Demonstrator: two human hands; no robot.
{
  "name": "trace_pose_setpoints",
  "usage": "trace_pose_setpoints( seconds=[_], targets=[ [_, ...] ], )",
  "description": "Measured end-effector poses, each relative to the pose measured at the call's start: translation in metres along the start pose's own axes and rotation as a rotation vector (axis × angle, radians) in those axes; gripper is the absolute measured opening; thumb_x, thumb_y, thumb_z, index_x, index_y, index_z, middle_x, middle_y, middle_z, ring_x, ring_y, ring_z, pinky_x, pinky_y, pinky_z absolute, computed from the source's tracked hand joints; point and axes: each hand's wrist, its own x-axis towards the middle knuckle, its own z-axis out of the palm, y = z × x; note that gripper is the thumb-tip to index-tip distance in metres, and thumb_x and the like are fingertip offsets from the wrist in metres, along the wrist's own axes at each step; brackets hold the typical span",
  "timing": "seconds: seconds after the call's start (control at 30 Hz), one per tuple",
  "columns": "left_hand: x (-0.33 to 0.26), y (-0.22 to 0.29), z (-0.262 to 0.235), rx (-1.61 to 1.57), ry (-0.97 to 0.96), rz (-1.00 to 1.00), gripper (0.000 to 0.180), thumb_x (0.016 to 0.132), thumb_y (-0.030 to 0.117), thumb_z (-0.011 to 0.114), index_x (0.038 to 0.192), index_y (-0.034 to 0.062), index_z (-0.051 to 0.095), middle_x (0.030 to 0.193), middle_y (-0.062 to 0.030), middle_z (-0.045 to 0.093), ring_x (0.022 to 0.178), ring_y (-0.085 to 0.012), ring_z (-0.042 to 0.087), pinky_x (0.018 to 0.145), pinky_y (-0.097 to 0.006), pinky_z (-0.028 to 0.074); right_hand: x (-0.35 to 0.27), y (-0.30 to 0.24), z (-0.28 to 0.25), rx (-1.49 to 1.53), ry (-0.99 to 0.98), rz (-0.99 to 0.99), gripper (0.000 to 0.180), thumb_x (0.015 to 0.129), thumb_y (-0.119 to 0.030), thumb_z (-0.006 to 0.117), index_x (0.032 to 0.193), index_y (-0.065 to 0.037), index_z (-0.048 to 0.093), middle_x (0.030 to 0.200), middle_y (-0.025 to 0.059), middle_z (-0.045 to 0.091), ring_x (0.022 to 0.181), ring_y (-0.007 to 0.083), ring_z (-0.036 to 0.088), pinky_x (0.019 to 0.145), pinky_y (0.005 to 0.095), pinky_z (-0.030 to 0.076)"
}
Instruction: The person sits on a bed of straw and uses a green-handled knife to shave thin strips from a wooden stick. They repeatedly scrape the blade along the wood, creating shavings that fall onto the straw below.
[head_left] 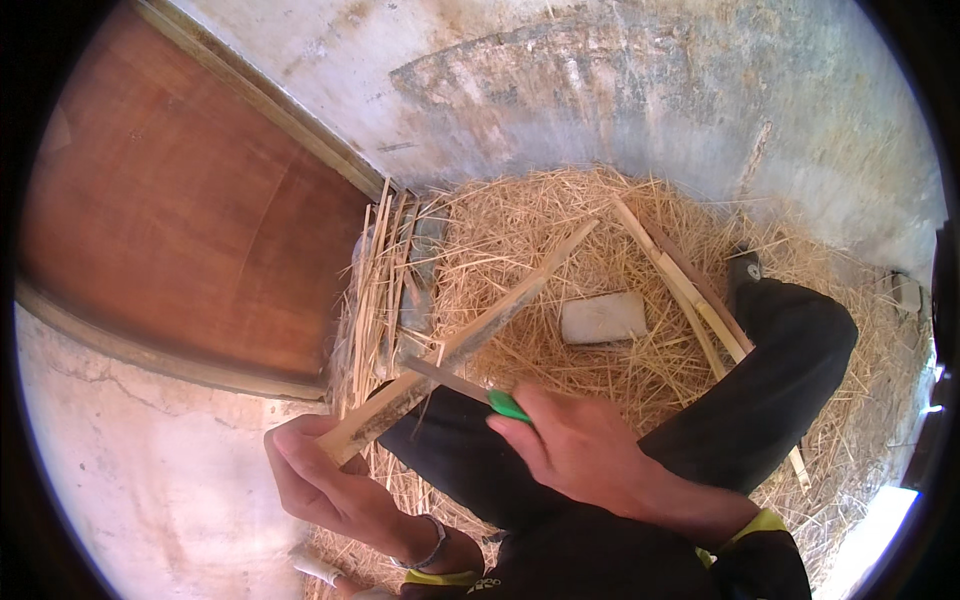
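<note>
My left hand (335,490) is closed round the near end of a long, pale wooden strip (515,298). The strip slants up and away to the right, with dark patches along its lower side. My right hand (590,455) grips the green handle of a knife (455,381). Its blade points left and lies against the strip, a short way beyond my left hand. My fingers hide part of the handle.
Straw (540,215) covers the floor between my dark-trousered legs (765,385). A whitish block (603,318) lies on it. More wooden strips (690,285) lean by my right leg. Thin sticks (372,285) lie in a bundle beside a brown door (190,210). A stained wall (650,90) stands ahead.
</note>
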Motion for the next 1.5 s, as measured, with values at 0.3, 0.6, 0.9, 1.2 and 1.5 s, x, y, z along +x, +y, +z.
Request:
trace_pose_setpoints(
  seconds=[0.3, 0.6, 0.9, 1.2, 1.5],
  targets=[
    [-0.002, -0.005, 0.001, -0.022, -0.019, 0.064, 0.043, 0.098, 0.040, 0.042, 0.069, 0.0091, 0.051, 0.054, 0.0061, 0.037, 0.042, 0.0011, 0.025, 0.038, -0.016, 0.014, 0.036, 0.047, 0.038, -0.265, 0.160, 0.029, 0.027, 0.093, -0.032, 0.052, 0.090, -0.006, 0.049, 0.051, 0.0147, 0.055, 0.044, 0.0342, 0.057, 0.039, 0.0443, 0.044],
    [0.004, -0.007, -0.004, -0.047, 0.010, 0.056, 0.043, 0.096, 0.042, 0.045, 0.069, 0.0090, 0.050, 0.054, 0.0065, 0.036, 0.043, 0.0010, 0.025, 0.038, -0.016, 0.014, 0.015, 0.168, 0.031, -0.633, -0.036, 0.338, 0.031, 0.096, -0.033, 0.045, 0.099, -0.003, 0.054, 0.066, 0.0214, 0.060, 0.069, 0.0359, 0.064, 0.058, 0.0457, 0.051],
    [0.010, -0.019, -0.002, 0.024, 0.048, -0.017, 0.043, 0.096, 0.045, 0.045, 0.070, 0.0115, 0.050, 0.054, 0.0067, 0.034, 0.043, 0.0010, 0.023, 0.039, -0.016, 0.014, 0.010, 0.046, -0.007, -0.143, -0.011, 0.207, 0.034, 0.096, -0.037, 0.043, 0.099, -0.005, 0.054, 0.062, 0.0221, 0.058, 0.061, 0.0422, 0.059, 0.054, 0.0500, 0.046],
    [0.009, -0.020, -0.006, 0.027, 0.039, -0.005, 0.044, 0.096, 0.045, 0.044, 0.069, 0.0110, 0.049, 0.053, 0.0066, 0.034, 0.043, 0.0011, 0.023, 0.038, -0.017, 0.013, 0.054, 0.084, 0.038, -0.301, 0.069, 0.145, 0.030, 0.094, -0.035, 0.048, 0.099, -0.006, 0.053, 0.054, 0.0163, 0.056, 0.050, 0.0373, 0.057, 0.049, 0.0490, 0.046],
    [0.013, -0.014, 0.005, 0.012, 0.032, -0.040, 0.042, 0.097, 0.033, 0.038, 0.068, 0.0044, 0.050, 0.064, 0.0005, 0.045, 0.050, -0.0055, 0.036, 0.040, -0.020, 0.023, 0.041, 0.260, 0.025, -0.678, 0.084, 0.567, 0.034, 0.096, -0.027, 0.041, 0.096, 0.001, 0.060, 0.079, 0.0207, 0.064, 0.077, 0.0353, 0.064, 0.070, 0.0461, 0.051]
  ],
)
